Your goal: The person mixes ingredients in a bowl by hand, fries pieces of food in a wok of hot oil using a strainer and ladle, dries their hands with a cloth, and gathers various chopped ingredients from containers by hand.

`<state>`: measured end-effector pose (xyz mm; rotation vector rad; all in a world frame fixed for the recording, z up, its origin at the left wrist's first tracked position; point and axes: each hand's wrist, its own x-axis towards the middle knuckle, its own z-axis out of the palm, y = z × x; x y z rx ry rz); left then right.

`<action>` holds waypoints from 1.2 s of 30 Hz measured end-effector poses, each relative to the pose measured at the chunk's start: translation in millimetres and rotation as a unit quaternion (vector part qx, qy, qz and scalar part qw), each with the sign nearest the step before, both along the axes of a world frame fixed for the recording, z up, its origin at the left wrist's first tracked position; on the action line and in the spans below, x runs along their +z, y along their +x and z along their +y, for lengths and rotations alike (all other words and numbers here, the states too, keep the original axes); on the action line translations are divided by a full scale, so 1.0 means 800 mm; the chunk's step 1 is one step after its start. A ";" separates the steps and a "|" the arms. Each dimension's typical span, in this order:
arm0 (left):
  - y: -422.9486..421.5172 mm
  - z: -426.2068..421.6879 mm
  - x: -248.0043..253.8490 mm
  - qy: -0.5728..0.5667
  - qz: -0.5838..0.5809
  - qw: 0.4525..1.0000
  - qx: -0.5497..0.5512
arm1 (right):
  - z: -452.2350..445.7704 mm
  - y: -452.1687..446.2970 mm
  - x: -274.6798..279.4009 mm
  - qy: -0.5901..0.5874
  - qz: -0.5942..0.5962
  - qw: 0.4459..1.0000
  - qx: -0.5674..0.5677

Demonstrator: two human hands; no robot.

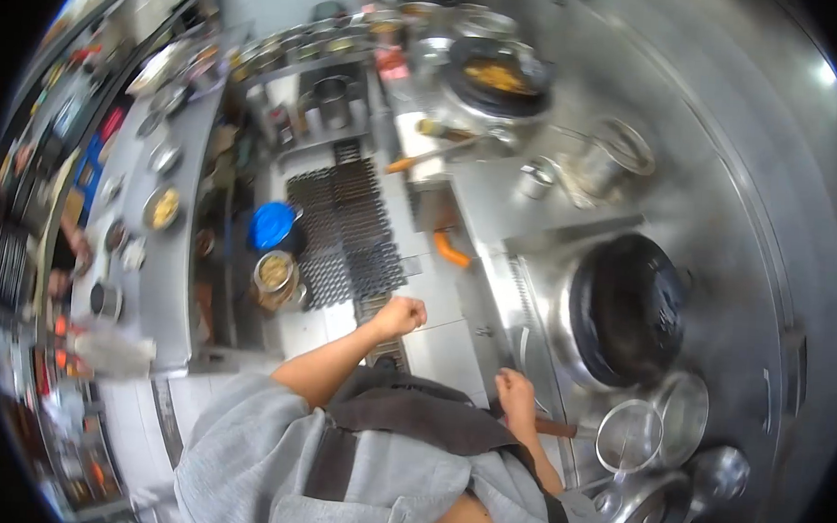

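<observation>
My left hand point(401, 316) is held in front of my body above the tiled floor, with its fingers curled in and nothing seen in them. Near the stove's front edge is my right hand point(515, 393), also curled, and I see nothing in it. Beside my right wrist a brown handle point(555, 427) points toward a round wire strainer point(629, 435). Closest on the stove to my right is a large black wok point(626, 308), dark inside and slightly blurred. My dark apron point(410, 417) hangs below both hands.
Another wok point(496, 74) farther along holds yellowish food. A metal pot point(616, 158) and a small cup point(536, 178) stand between the woks. To the left are a steel counter point(175, 249) with bowls, a blue-covered container point(274, 225) and a black floor mat point(345, 224).
</observation>
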<state>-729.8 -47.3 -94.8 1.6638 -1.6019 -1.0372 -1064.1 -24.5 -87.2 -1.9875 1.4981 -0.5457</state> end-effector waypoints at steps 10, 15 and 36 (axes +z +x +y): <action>0.206 0.091 -0.015 0.145 -0.023 0.962 0.230 | -0.088 0.168 -0.059 -0.011 0.201 0.917 0.343; 0.253 0.121 -0.065 0.179 -0.004 0.940 0.292 | -0.185 0.210 -0.046 0.065 0.252 0.936 0.239; 0.251 0.284 -0.124 0.281 -0.006 0.620 0.733 | -0.405 0.782 -0.116 -0.007 0.260 0.706 0.658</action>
